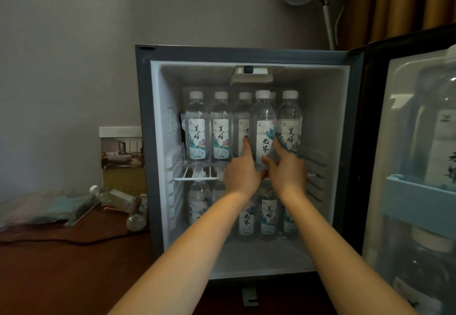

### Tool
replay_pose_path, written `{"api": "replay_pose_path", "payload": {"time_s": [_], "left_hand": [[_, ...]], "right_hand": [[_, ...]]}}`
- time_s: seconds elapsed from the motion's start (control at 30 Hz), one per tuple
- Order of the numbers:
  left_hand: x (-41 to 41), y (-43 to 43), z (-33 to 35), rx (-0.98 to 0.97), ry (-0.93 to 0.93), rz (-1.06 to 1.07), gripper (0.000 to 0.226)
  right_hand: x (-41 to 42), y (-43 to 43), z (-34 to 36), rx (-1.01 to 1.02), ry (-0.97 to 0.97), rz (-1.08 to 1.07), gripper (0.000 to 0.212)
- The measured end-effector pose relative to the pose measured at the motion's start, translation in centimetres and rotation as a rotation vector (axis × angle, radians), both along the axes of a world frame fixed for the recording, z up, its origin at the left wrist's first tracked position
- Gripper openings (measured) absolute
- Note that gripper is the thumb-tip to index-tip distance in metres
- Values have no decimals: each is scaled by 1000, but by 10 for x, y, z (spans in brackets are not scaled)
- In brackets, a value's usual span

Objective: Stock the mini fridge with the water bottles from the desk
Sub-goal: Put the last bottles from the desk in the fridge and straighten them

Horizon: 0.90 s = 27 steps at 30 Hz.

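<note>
Left hand (240,175) and right hand (288,170) clasp one bottle (264,127) at the upper shelf (195,178) front edge; mini fridge (145,141) apparently near full, two bottles (114,197) lying on the bench (61,265).

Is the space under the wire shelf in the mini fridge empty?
No, several water bottles stand upright under the wire shelf of the mini fridge.

**Around the mini fridge**

In the mini fridge (144,141), we are seeing a row of bottles (196,136) standing on the wire shelf (195,174), a front bottle (263,117) before it, more bottles (268,216) underneath. Left of the fridge, two bottles (116,197) are lying on the desk (61,265).
</note>
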<state>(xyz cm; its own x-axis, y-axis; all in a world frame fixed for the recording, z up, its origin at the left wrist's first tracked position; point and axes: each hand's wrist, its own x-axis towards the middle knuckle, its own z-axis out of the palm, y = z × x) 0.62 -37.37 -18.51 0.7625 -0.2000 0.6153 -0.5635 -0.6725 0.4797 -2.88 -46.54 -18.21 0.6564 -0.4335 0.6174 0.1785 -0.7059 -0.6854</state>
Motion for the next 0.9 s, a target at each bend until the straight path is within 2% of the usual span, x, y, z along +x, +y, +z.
{"api": "replay_pose_path", "payload": {"time_s": [0.23,0.37,0.47,0.57,0.63,0.7,0.9], "left_hand": [[1,0,0,0,59,-39,94],[-1,9,-6,39,81,-34,94],[-11,31,-20,-50,-36,-25,77],[-31,68,-44,-160,-276,-125,45],[-44,99,-64,-156,-389,-149,29],[-53,132,-83,-134,-430,-97,23],[-54,228,-126,-218,-323,81,21]], "right_hand": [[-5,-4,-1,-1,54,0,54],[-17,-4,-5,-9,-40,16,46],[-28,2,-8,-32,-81,-2,35],[-39,21,-13,-59,-67,5,25],[-46,41,-21,-18,-54,101,22],[-53,66,-32,33,-29,232,19],[-61,143,-77,71,127,558,12]]}}
